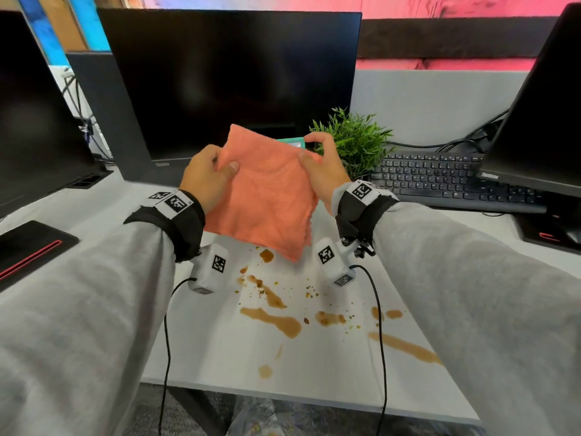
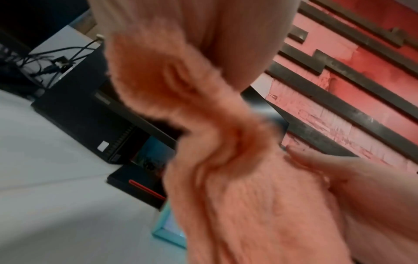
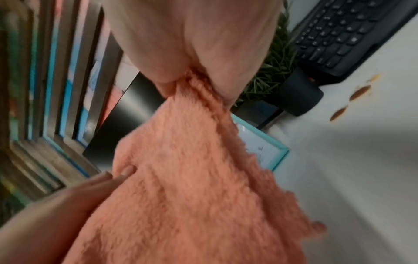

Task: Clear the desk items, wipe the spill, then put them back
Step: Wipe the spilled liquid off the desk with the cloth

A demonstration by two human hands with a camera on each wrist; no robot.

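a person in grey sleeves holds an orange cloth [image 1: 267,196] up above a white desk [image 1: 204,350], one hand on each side of it. the left hand [image 1: 206,176] pinches the cloth's left edge, thumb pressed on the front and fingers curled behind; the right hand [image 1: 320,165] grips the right edge near the top corner the same way, thumb on the front — the right wrist view shows the fabric bunched between thumb and fingers. the cloth hangs between the hands, clear of the desk, its lower corner dangling just above the nearest brown stains.

below the hands and nearer the person, a brown spill [image 1: 276,320] streaks the desk in several puddles and drips, with small crumbs [image 1: 311,292] scattered among them. a longer streak lies under the right forearm.

behind the cloth, just beyond the right hand's fingers, the corner of a teal picture frame [image 1: 290,142] shows; in the right wrist view it stands on the desk below the cloth. to the right of the right hand sits a small green plant [image 1: 356,140] in a dark pot, and further right a black keyboard [image 1: 452,180]. a dark monitor [image 1: 229,80] fills the space beyond both hands, with a second monitor's edge far out past the left hand and a third past the keyboard.
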